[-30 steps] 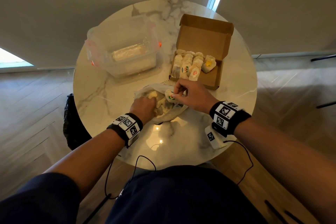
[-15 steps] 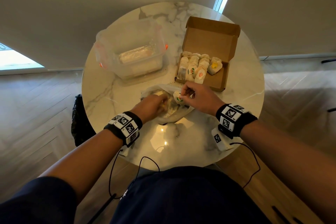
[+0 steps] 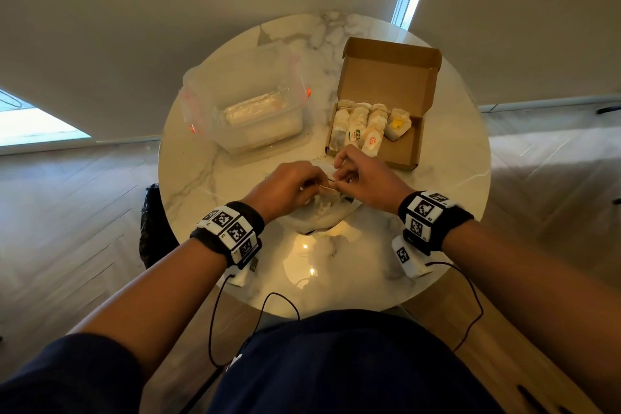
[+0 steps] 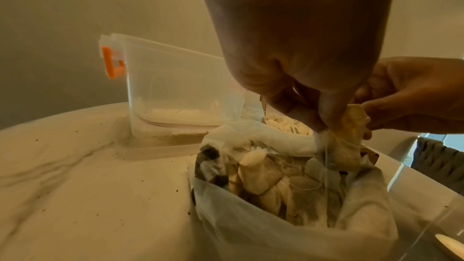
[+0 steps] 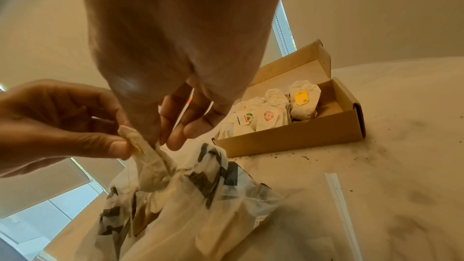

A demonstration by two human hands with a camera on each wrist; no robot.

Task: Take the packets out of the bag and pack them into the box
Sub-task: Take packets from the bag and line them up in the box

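Note:
Both hands meet over the printed plastic bag (image 3: 322, 215) near the table's middle. My left hand (image 3: 316, 186) and right hand (image 3: 339, 178) each pinch the same crumpled tea-bag packet (image 4: 349, 136), which hangs just above the bag's mouth; its thread trails down into the bag. The bag (image 4: 276, 186) holds several more packets. The open cardboard box (image 3: 408, 148) stands just beyond my right hand, its lid tilted back. Rows of tagged packets (image 5: 268, 118) fill its left part, and its right end is bare.
A clear plastic container (image 3: 248, 111) with orange clips stands at the back left of the round marble table (image 3: 201, 185). Dark crumbs are scattered around the box, and a white strip (image 5: 339, 195) lies to the right of the bag. Under the table's left edge is a black object (image 3: 151, 228).
My left hand has come up out of the bag and met the right hand. Both now pinch one packet above the bag's mouth.

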